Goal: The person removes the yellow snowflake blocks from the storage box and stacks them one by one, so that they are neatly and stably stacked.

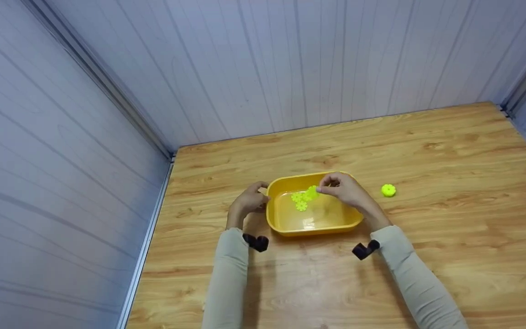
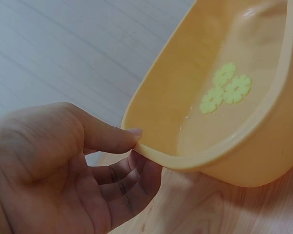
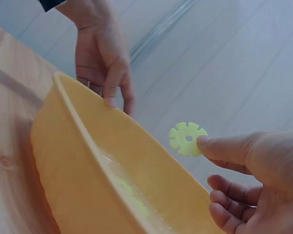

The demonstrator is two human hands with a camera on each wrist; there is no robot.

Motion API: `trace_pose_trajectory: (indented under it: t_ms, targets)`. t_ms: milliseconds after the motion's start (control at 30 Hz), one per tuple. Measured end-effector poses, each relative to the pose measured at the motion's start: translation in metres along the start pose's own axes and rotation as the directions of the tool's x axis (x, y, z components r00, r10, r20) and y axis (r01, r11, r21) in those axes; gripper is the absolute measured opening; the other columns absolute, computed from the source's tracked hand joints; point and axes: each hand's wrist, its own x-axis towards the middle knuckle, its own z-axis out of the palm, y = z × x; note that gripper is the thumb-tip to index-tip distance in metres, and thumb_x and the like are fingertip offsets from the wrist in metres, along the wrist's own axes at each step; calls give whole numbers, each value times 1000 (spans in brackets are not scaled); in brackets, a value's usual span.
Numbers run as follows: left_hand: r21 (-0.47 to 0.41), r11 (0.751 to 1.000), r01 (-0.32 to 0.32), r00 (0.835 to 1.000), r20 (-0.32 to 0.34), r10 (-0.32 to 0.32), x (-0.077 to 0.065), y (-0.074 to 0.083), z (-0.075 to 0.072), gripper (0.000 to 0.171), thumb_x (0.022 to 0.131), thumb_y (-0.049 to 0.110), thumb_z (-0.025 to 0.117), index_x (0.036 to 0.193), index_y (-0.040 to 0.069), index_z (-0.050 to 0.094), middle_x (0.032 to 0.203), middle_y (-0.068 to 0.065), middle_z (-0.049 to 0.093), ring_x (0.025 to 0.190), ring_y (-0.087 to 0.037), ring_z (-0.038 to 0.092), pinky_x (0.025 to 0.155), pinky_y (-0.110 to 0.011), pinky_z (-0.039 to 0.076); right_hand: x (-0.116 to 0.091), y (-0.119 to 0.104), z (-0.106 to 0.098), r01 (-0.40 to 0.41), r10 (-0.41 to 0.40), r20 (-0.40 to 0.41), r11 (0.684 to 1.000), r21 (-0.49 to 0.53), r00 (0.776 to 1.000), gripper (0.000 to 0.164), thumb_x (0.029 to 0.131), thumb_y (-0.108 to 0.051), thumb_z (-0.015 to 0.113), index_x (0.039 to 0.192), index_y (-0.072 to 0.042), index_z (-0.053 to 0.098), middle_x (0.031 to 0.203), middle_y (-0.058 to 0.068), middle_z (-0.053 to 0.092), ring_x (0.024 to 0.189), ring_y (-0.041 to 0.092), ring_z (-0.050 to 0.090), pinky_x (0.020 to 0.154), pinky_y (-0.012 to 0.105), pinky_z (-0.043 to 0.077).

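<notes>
A yellow plastic basin (image 1: 286,228) stands on the wooden table. My left hand (image 1: 250,201) pinches its left rim between thumb and fingers, as the left wrist view shows. Over the inside of the basin, my right hand (image 1: 347,189) pinches a yellow-green notched disc (image 3: 187,139) with a small hole at its centre. Several like notched discs (image 2: 236,89) lie flat on the basin's floor. To the right of the basin, a small stack of notched discs (image 1: 388,190) rests on the table, apart from both hands.
The wooden table (image 1: 464,192) reaches to a white panelled wall (image 1: 267,68) at the back. Another panelled wall (image 1: 62,160) runs along the left side, beyond the table's edge. Black wrist mounts (image 1: 256,242) stick out from both sleeves.
</notes>
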Motion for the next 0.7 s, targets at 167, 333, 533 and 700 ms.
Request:
trace_pose_trajectory:
  t_ms: [167, 333, 533, 700]
  targets:
    - [7, 1000, -1, 1000, -5, 1, 1, 0, 1, 41, 91, 4, 51, 131, 11, 49, 82, -4, 53, 73, -15, 52, 82, -37, 52, -3, 11, -13, -23, 23, -43, 1000, 9, 999, 27, 89, -31, 66, 98, -5, 65, 93, 5, 58, 82, 19, 47, 69, 27, 41]
    - [3, 1000, 6, 1000, -10, -6, 0, 1, 0, 42, 90, 4, 52, 131, 11, 49, 84, -5, 53, 74, -16, 52, 82, -38, 51, -9, 15, -25, -46, 51, -73, 997, 65, 996, 33, 87, -36, 68, 100, -5, 65, 94, 7, 57, 84, 21, 47, 74, 32, 44]
    - [-7, 1000, -1, 1000, -5, 1, 0, 1, 0, 41, 90, 3, 52, 129, 11, 50, 88, -7, 54, 74, -16, 52, 82, -39, 52, -16, 18, -42, -42, 43, -107, 999, 11, 993, 35, 88, -38, 66, 102, -6, 65, 96, 7, 59, 84, 20, 50, 72, 27, 45]
    - [-2, 1000, -21, 1000, 6, 21, -1, -1, -1, 40, 92, 3, 51, 132, 11, 49, 85, -8, 54, 70, -16, 52, 78, -37, 51, -24, 20, -58, -59, 58, -124, 998, -4, 991, 37, 90, -38, 64, 106, -5, 65, 103, 9, 61, 90, 20, 52, 75, 26, 46]
